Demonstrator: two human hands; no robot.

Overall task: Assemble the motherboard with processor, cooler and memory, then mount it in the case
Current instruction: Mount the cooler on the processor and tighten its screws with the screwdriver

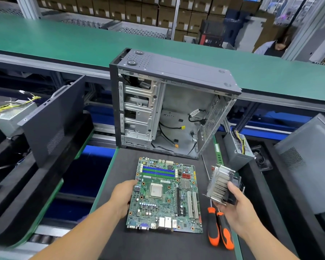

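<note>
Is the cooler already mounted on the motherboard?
No, the right hand holds the cooler in the air beside the motherboard, and the processor lies uncovered.

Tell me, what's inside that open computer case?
Inside the case hang loose black cables with yellow and orange plugs, beside silver drive bays on its left. No board is mounted yet. The space behind the bays is hidden.

Two orange-and-black screwdrivers [220,227] lie side by side on the black mat [118,166] (cardboard boxes [120,8] stacked behind)
</note>
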